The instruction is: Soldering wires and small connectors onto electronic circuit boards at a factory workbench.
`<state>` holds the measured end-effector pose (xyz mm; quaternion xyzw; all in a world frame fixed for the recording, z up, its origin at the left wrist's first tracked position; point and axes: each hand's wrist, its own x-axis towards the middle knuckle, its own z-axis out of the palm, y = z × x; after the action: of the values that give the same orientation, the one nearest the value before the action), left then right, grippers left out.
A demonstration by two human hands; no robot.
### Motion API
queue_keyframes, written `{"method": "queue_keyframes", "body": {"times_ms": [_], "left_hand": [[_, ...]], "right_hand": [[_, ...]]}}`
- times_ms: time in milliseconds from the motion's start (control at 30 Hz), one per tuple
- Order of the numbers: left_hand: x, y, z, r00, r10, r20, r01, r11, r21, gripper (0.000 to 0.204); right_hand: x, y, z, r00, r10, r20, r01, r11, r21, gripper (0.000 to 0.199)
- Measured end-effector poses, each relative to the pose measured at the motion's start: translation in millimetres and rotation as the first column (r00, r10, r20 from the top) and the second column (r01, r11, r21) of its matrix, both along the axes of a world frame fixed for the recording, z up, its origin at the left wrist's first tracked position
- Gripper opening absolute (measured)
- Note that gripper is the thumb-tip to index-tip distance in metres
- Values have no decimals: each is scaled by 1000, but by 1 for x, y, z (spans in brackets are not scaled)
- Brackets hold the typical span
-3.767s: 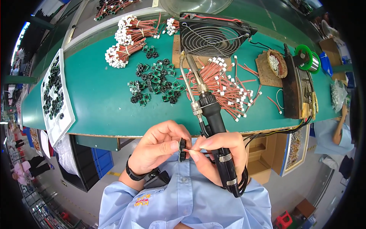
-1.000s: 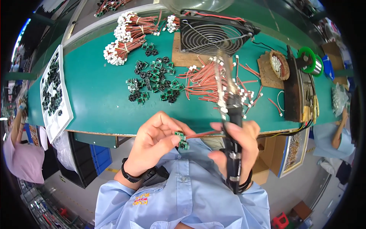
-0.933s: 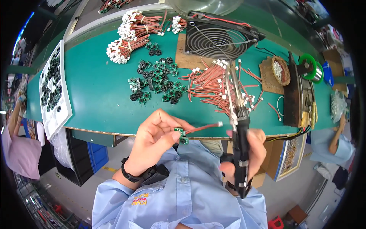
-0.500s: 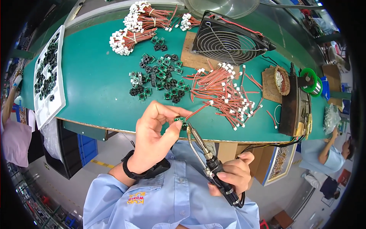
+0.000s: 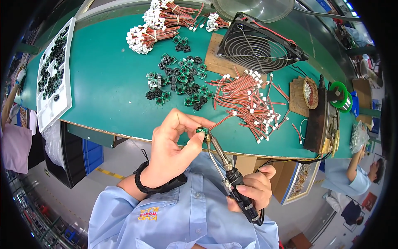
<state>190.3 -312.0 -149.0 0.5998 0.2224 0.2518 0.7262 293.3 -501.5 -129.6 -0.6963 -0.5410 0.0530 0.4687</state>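
Note:
My left hand point(image 5: 174, 149) pinches a small green circuit board point(image 5: 202, 132) with a red wire point(image 5: 219, 121) running off it toward the table. My right hand point(image 5: 253, 191) grips the black handle of a soldering iron point(image 5: 236, 182), low near my chest. The iron's metal tip point(image 5: 208, 139) points up and touches the board's lower edge. A thin solder wire runs along the iron's shaft. Both hands are held in front of the green table's near edge point(image 5: 124, 133).
On the green table lie a pile of small green and black boards point(image 5: 180, 81), loose red wires with white plugs point(image 5: 248, 103), bundled wires point(image 5: 153, 25), a black fan point(image 5: 259, 45), a white tray of parts point(image 5: 52, 79), a solder spool point(image 5: 342, 95) and an iron stand point(image 5: 317, 120). Another person sits at right point(image 5: 352, 174).
The soldering iron swung from upright beside the board to low by my chest, its tip now meeting the board. My left hand kept hold of the board and lifted slightly.

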Motion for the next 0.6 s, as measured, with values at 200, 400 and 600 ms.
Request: {"method": "queue_keyframes", "body": {"times_ms": [200, 400, 600], "left_hand": [[1, -1, 0, 1000, 6, -11, -6, 1000, 10, 13], [3, -2, -3, 998, 52, 45, -54, 998, 38, 17], [3, -2, -3, 998, 56, 41, -58, 997, 52, 17]], "right_hand": [[-1, -1, -2, 1000, -4, 22, 4, 1000, 3, 33], [-1, -1, -3, 1000, -7, 16, 7, 1000, 11, 33], [0, -1, -4, 1000, 4, 8, -5, 1000, 17, 35]]}}
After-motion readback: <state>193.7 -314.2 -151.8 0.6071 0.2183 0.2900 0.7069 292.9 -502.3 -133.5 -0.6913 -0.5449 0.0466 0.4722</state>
